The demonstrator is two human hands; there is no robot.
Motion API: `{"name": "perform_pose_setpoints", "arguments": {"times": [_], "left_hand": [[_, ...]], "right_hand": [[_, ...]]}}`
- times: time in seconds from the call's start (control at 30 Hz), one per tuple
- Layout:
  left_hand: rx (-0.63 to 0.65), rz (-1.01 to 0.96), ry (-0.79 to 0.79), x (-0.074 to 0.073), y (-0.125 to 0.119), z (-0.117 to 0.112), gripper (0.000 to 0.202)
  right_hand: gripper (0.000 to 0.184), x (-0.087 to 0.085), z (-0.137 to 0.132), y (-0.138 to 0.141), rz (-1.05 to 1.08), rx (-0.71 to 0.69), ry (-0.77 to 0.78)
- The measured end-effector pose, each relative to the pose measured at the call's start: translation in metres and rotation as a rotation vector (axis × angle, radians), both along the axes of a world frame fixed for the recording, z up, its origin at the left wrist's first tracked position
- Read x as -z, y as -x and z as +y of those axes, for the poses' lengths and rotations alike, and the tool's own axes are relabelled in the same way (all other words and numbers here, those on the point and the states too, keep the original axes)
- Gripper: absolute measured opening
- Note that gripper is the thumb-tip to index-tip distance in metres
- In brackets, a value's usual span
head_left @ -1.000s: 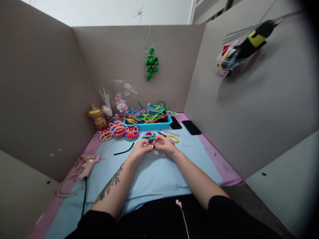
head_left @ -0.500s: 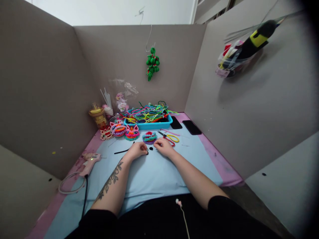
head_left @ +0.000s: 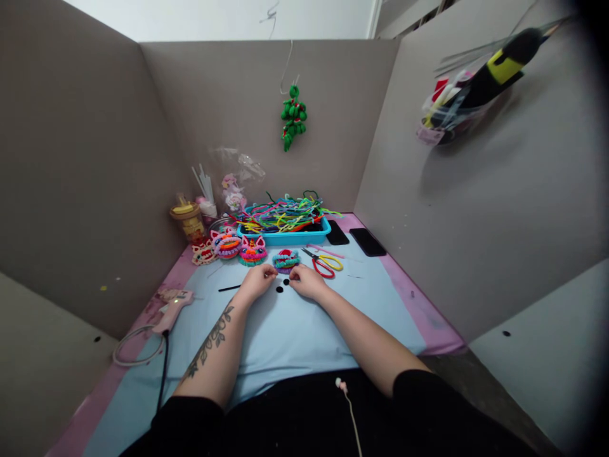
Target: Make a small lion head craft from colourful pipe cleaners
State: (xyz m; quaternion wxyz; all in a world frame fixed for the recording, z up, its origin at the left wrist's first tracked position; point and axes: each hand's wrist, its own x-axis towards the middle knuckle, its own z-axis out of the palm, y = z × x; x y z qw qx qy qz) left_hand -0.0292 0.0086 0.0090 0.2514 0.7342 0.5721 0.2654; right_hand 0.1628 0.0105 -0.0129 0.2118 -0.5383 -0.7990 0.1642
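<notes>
My left hand and my right hand rest on the light blue mat, fingers curled and pinched, on either side of a small pipe-cleaner figure in blue, red and pink. Both sets of fingertips reach its lower edge. Two tiny black round pieces lie on the mat between my hands. A black pipe cleaner lies just left of my left hand. What my fingers pinch is too small to make out.
Red-and-yellow scissors lie right of the figure. A blue tray of coloured pipe cleaners stands behind, with finished animal faces to its left and two phones to its right. A pink glue gun lies at left. Grey panels enclose the desk.
My hands came down from working a small black piece together, left black pieces on the mat, and moved forward to the small figure.
</notes>
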Motion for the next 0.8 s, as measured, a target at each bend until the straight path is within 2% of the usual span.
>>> {"name": "perform_pose_setpoints", "arguments": {"times": [0.17, 0.27, 0.4, 0.6, 0.7, 0.8], "left_hand": [[0.021, -0.009, -0.019, 0.008, -0.002, 0.0, 0.019], [0.011, -0.009, -0.018, 0.009, -0.004, 0.0, 0.017], [0.013, 0.016, -0.003, 0.005, -0.007, -0.004, 0.018], [0.104, 0.102, -0.052, -0.002, -0.016, -0.012, 0.016], [0.069, 0.113, -0.091, -0.003, -0.021, -0.013, 0.013], [-0.021, 0.028, -0.094, -0.003, -0.023, -0.011, 0.013]], "right_hand": [[0.019, 0.0, -0.004, 0.008, -0.004, -0.013, -0.055], [0.013, 0.0, -0.004, 0.013, -0.013, -0.03, -0.037], [0.007, -0.001, -0.003, 0.014, 0.004, -0.029, 0.005], [0.005, 0.001, -0.005, 0.012, 0.04, -0.017, -0.018], [0.004, 0.003, -0.005, 0.012, 0.122, -0.022, -0.044], [0.01, 0.001, -0.003, 0.01, 0.314, -0.033, -0.104]]}}
